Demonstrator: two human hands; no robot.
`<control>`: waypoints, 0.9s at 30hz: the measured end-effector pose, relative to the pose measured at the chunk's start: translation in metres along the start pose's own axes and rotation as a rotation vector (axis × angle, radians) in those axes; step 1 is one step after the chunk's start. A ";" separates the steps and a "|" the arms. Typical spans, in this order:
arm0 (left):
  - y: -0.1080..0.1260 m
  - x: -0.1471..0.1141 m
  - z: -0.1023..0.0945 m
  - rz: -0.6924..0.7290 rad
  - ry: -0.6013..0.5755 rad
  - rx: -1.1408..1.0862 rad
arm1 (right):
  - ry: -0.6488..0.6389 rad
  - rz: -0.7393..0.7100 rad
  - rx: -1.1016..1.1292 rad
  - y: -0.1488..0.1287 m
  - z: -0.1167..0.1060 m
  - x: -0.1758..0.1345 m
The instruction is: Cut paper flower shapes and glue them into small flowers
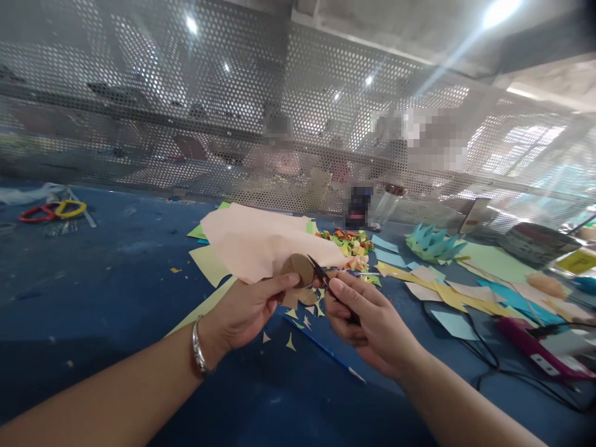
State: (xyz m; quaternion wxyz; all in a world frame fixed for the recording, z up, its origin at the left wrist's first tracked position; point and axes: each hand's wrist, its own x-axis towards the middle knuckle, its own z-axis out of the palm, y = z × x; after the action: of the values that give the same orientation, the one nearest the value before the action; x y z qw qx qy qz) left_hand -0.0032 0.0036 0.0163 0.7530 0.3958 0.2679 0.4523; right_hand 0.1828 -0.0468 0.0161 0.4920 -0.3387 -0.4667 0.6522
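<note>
My left hand [251,307], with a silver bangle at the wrist, pinches a round brown cardboard disc [302,268] against a large pale pink paper sheet [251,239]. Dark scissors [320,270] are gripped in my right hand [365,316], their blades at the disc's right edge. Most of the scissor handles is hidden by my fingers. Small paper scraps [291,341] lie on the blue table below, beside a thin blue pen-like stick [330,355]. Yellow-green paper [209,264] sticks out from under the pink sheet.
Behind the pink sheet sits a heap of colourful paper bits [351,242]. Paper strips [447,292], a folded blue paper piece [433,243] and a magenta power strip [540,351] with black cables lie right. Red and yellow-handled scissors [53,211] rest far left. A perforated metal screen [186,124] stands behind.
</note>
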 end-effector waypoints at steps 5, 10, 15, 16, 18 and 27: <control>-0.003 -0.001 0.000 0.008 0.025 -0.021 | 0.006 -0.022 -0.011 -0.001 0.001 0.001; -0.005 -0.004 0.003 -0.019 0.026 -0.028 | 0.010 -0.034 -0.024 -0.002 0.001 0.001; -0.007 -0.010 0.011 -0.008 0.135 -0.066 | 0.022 -0.054 -0.066 -0.002 0.003 0.002; -0.007 -0.011 0.013 -0.008 0.144 -0.068 | 0.027 -0.060 -0.077 -0.002 0.004 0.002; -0.008 -0.012 0.015 -0.010 0.149 -0.075 | 0.032 -0.067 -0.095 -0.002 0.004 0.002; -0.007 -0.013 0.015 -0.008 0.127 -0.067 | 0.050 -0.065 -0.137 -0.005 0.002 0.001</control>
State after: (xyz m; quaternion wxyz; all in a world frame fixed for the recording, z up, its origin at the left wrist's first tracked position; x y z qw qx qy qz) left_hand 0.0053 -0.0155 0.0194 0.7490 0.3400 0.3013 0.4823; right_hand 0.1819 -0.0462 0.0213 0.5000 -0.3727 -0.5085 0.5938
